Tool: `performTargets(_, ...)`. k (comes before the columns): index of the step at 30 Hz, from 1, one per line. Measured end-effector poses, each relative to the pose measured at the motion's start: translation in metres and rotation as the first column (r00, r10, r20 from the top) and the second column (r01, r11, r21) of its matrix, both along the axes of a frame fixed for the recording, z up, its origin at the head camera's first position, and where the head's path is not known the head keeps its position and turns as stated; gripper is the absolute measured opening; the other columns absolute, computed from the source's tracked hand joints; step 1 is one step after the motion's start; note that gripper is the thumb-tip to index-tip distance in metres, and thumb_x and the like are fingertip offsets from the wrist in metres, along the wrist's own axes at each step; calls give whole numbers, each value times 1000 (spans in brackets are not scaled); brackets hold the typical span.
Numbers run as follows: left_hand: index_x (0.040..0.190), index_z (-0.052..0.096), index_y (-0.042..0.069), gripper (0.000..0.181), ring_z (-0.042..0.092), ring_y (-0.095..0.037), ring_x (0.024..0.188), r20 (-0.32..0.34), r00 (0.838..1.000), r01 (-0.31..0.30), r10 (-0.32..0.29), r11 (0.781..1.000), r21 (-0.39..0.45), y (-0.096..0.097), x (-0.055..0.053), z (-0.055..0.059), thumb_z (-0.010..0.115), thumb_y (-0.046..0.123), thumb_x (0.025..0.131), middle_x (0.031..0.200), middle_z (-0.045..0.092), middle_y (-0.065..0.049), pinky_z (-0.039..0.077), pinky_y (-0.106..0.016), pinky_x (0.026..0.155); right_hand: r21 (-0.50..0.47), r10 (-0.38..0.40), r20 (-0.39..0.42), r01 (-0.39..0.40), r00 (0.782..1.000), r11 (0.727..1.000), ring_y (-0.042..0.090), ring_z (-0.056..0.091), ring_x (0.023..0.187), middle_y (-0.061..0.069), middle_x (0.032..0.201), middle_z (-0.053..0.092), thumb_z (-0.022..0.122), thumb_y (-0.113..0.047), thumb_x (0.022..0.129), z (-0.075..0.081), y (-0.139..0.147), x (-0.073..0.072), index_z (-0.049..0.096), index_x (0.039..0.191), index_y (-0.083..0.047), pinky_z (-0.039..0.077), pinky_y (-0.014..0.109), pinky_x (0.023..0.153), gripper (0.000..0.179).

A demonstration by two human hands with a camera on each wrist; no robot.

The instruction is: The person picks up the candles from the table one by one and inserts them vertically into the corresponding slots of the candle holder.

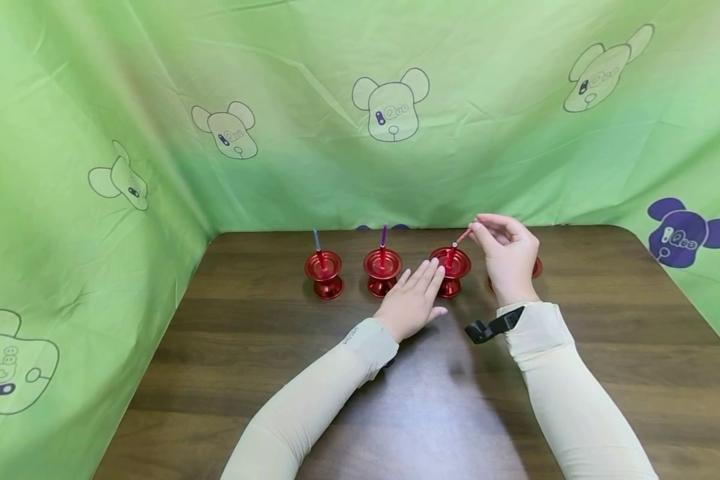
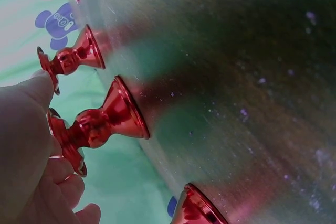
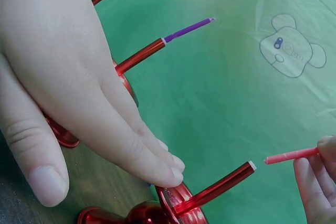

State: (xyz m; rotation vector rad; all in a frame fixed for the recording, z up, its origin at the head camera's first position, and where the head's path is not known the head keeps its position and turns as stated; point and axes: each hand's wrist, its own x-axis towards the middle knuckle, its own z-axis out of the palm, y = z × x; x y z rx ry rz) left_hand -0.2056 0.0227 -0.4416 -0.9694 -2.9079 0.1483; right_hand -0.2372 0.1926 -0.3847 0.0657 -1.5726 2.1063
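Note:
My left hand [image 1: 413, 300] stretches straight fingers over the table, with fingertips on the rim of the third red metallic candle holder [image 1: 450, 288]. Slim and pinkish red, a candle [image 3: 290, 156] is pinched between the fingertips of my right hand [image 1: 510, 257]. Its free end is just short of the white-topped red tube [image 3: 220, 184] that stands up from the third holder. A purple candle [image 1: 384, 235] is in the tube of the second holder [image 1: 382, 265], partly behind my left fingers. The first holder [image 1: 323, 265] has a blue candle [image 1: 316, 239] in its tube.
Behind my right hand is another red holder [image 1: 537, 268], mostly hidden. The holders stand in a row near the back of the wooden table [image 1: 240, 320]. A green cloth [image 1: 312, 160] with mouse-head drawings hangs behind the table and along its sides.

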Motion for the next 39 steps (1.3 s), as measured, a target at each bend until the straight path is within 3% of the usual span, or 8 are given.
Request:
performTargets(8,163,19,10,78,15,-18,155,-8,1000,3,-3,1000,3,0,-1,-1,41,57,105,169,15,-6,25,-39,122,88,-25,4,25,1000,996,11,72,78,4,88,74,76,7,85,-2,-2,-2,70,106,16,58,21,76,23)
performTargets(16,163,18,11,78,13,-18,155,7,1000,2,-2,1000,9,1,0,0,40,57,104,169,14,-5,24,-38,123,267,-93,23,83,995,960,6,71,81,-5,87,75,76,2,88,-3,-1,-1,74,106,10,56,15,76,20)
performTargets(20,163,17,11,78,13,-18,155,5,1000,-2,2,1000,0,0,0,2,39,58,104,170,13,-5,24,-38,123,417,-118,1,107,993,902,2,69,83,-4,91,76,77,-3,89,-2,-1,-1,76,105,6,54,13,79,18)
performTargets(24,163,16,11,79,13,-18,155,12,1000,-1,1,1000,1,0,0,2,39,57,105,170,13,-5,24,-38,123,521,-120,-35,120,992,845,-3,68,84,11,99,76,76,-4,90,-1,-2,0,77,104,5,53,11,80,17)
performTargets(32,163,16,10,79,12,-18,155,18,1000,-7,7,1000,6,0,0,1,40,57,105,170,12,-5,24,-38,123,613,-92,-54,106,994,783,-9,65,85,18,103,75,74,-2,91,2,0,-1,76,105,5,51,9,80,16)
performTargets(39,163,15,9,79,11,-18,155,38,999,-2,1,1000,27,0,-1,1,43,55,105,170,12,-6,23,-39,123,725,-41,-105,104,994,681,-17,60,86,19,102,74,72,1,92,7,5,-3,77,104,4,48,6,80,14)
